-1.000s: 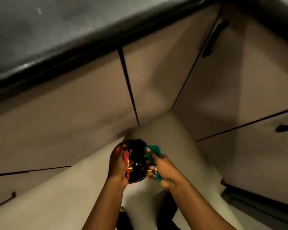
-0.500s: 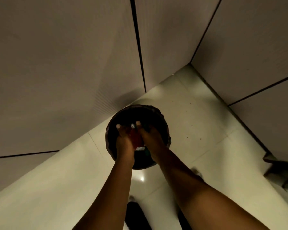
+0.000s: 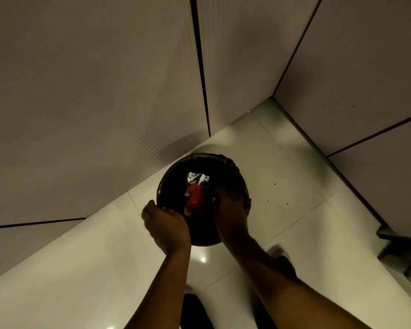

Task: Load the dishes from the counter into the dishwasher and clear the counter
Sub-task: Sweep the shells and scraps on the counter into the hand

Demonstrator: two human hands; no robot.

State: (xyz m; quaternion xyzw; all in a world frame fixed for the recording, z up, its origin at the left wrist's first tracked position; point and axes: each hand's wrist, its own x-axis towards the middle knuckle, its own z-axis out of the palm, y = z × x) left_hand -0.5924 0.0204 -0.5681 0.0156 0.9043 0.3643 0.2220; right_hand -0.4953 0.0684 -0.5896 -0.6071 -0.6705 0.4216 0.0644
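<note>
A round black trash bin (image 3: 235, 169) with a dark liner stands on the pale floor tiles against the cabinet fronts. Inside it lie a crumpled red wrapper (image 3: 195, 198) and a piece of silver foil (image 3: 197, 178). My left hand (image 3: 166, 226) sits over the bin's left rim, fingers curled outside it and thumb reaching inside. My right hand (image 3: 230, 210) reaches into the bin from the right, fingers down beside the red wrapper, with a dark green wrapper (image 3: 207, 187) at its fingertips. The fingertips are lost in the dark. No dishes or dishwasher racks are in view.
Beige cabinet doors (image 3: 93, 103) rise behind the bin and along the right (image 3: 365, 79), forming a corner. A dark metal edge (image 3: 401, 238) juts in at the right. My feet (image 3: 282, 260) stand just in front of the bin. Small crumbs dot the floor (image 3: 278, 193).
My view has dropped closer to the bin. The left hand has drawn back from the red wrapper to the bin's left rim. The right hand has gone deeper into the bin.
</note>
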